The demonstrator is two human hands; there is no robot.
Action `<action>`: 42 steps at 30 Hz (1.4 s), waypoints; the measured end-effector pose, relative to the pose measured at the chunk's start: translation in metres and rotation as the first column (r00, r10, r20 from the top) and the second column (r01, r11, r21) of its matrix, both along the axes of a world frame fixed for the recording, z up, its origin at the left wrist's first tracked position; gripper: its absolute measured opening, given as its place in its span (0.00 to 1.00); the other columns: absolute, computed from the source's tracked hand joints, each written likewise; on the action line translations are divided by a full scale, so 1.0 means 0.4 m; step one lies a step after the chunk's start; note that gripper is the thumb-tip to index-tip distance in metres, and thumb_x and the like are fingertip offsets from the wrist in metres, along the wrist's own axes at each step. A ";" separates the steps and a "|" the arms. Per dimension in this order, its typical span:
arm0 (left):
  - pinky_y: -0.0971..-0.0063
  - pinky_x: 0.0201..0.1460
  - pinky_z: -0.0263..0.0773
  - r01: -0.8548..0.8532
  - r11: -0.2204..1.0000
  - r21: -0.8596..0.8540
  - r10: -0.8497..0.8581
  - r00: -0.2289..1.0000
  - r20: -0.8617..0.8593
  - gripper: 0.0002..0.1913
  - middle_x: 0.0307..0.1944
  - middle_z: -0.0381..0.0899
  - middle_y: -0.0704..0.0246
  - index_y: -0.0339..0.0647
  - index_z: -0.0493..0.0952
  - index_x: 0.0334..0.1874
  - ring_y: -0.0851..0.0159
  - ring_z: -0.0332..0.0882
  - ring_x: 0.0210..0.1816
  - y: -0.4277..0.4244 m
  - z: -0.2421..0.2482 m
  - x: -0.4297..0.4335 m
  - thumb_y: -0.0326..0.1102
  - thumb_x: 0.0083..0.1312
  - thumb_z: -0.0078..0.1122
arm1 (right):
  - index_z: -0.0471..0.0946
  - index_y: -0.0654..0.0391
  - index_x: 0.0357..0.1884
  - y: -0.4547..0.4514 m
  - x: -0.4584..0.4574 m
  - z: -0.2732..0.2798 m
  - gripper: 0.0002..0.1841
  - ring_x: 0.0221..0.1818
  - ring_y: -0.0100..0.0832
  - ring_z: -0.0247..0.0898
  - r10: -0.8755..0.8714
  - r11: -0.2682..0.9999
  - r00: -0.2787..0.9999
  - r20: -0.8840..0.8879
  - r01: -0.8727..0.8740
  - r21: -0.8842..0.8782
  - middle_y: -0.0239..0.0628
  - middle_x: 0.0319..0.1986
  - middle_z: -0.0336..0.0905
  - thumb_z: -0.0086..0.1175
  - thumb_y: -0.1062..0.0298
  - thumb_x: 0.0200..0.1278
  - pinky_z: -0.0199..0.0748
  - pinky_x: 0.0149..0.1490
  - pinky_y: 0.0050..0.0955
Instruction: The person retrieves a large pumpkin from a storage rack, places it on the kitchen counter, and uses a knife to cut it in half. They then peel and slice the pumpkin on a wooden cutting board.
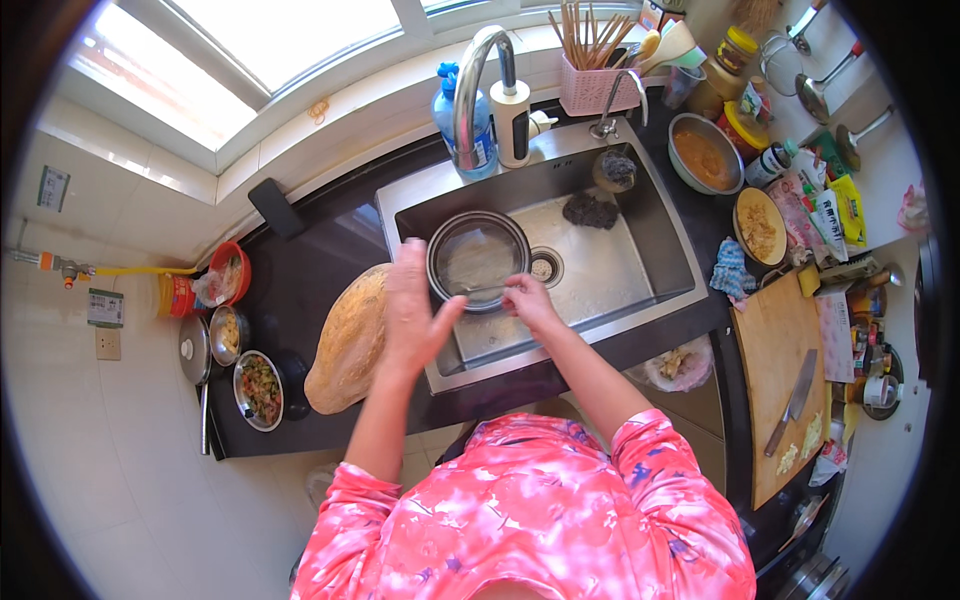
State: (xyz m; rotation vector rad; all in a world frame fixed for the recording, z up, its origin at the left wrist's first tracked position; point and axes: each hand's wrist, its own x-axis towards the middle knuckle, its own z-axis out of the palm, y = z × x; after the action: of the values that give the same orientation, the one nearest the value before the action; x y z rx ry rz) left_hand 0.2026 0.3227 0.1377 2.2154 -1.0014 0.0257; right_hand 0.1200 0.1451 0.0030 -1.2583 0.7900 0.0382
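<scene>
A round, dark-rimmed metal pan (480,259) sits in the left part of the stainless-steel sink (607,259). Its inside looks wet or glassy, and I cannot tell which. The fingers of my right hand (531,306) pinch its near right rim. My left hand (416,322), slightly blurred, is raised at the pan's left with the thumb spread away from the fingers and nothing in it. Behind that hand and forearm, a large tan squash (341,352) lies on the dark counter (330,225), partly covered from view.
A tall faucet (480,82) and a blue pump bottle (465,127) stand behind the sink. Dark scouring pads (591,211) lie inside it. To the right, a knife (795,401) rests on a wooden cutting board (772,337). Food bowls (259,390) line the left counter end.
</scene>
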 end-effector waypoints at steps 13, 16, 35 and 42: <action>0.64 0.75 0.48 -0.523 0.774 -0.358 -0.438 -0.033 -0.898 0.42 0.72 0.58 0.54 0.35 0.55 0.74 0.54 0.55 0.73 -0.280 -0.241 -0.065 0.67 0.72 0.27 | 0.67 0.63 0.65 -0.024 -0.038 0.089 0.30 0.64 0.51 0.64 0.139 0.747 0.877 0.461 0.213 -0.630 0.56 0.61 0.68 0.43 0.48 0.71 0.57 0.69 0.40; 0.58 0.71 0.56 -0.514 0.777 -0.363 -0.500 -0.154 -0.852 0.48 0.68 0.60 0.50 0.34 0.53 0.73 0.50 0.59 0.70 -0.304 -0.145 -0.080 0.74 0.67 0.28 | 0.72 0.61 0.59 -0.074 -0.076 0.097 0.26 0.57 0.51 0.69 0.169 0.529 0.962 0.216 0.097 -0.843 0.53 0.53 0.75 0.47 0.51 0.69 0.62 0.63 0.42; 0.73 0.51 0.66 -0.490 0.841 -0.228 -0.104 0.267 -0.958 0.32 0.57 0.76 0.66 0.42 0.60 0.71 0.71 0.74 0.52 -0.306 -0.206 -0.121 0.38 0.67 0.61 | 0.75 0.62 0.32 -0.190 -0.192 0.022 0.09 0.25 0.26 0.72 -0.096 0.782 0.971 0.219 0.210 -0.587 0.37 0.23 0.76 0.58 0.65 0.62 0.72 0.34 0.29; 0.70 0.55 0.68 -0.637 0.770 0.039 0.211 0.197 -0.957 0.24 0.58 0.75 0.58 0.35 0.68 0.65 0.62 0.75 0.56 -0.217 -0.358 -0.049 0.41 0.71 0.52 | 0.77 0.59 0.44 -0.121 -0.079 0.000 0.14 0.43 0.48 0.76 0.248 0.468 0.949 -0.197 -0.295 -0.833 0.48 0.34 0.81 0.60 0.69 0.53 0.75 0.47 0.41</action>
State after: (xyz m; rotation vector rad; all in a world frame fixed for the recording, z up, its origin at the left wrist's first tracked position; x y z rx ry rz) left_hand 0.1831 0.2358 -0.0057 1.5772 0.3439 -0.6993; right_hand 0.0884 0.0967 0.0031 -2.3676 0.6344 -0.0810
